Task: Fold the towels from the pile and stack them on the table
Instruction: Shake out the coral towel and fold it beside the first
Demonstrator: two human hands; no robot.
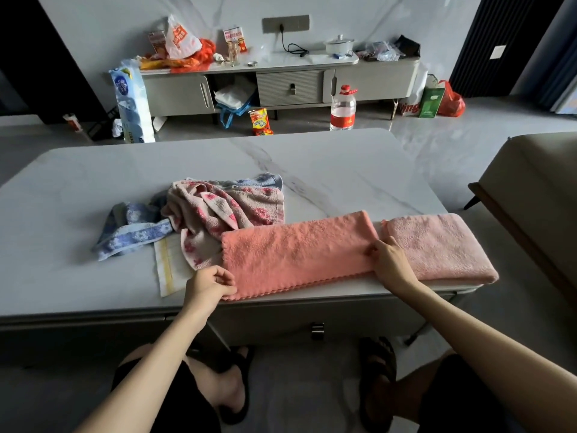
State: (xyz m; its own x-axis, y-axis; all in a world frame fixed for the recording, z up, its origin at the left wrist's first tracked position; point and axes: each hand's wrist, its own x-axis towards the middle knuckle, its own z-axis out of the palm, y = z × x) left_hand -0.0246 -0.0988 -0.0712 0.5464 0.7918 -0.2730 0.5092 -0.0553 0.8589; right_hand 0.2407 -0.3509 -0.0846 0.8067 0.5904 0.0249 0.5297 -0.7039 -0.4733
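A coral-pink towel (296,254) lies folded lengthwise along the front edge of the white marble table (312,157). My left hand (209,284) pinches its near left corner. My right hand (390,264) grips its right end. Touching that end, a paler pink folded towel (437,245) lies at the table's right front corner. Behind the coral towel sits the unfolded pile: a pink floral towel (228,207), a blue floral towel (134,226) and a white towel with a yellow stripe (168,267) partly under them.
A beige sofa (537,189) stands close to the table's right side. Beyond the table are a large water bottle (342,107), a snack bag (259,121), a tissue pack (132,101) and a cluttered low cabinet (281,85). My knees and sandalled feet are under the front edge.
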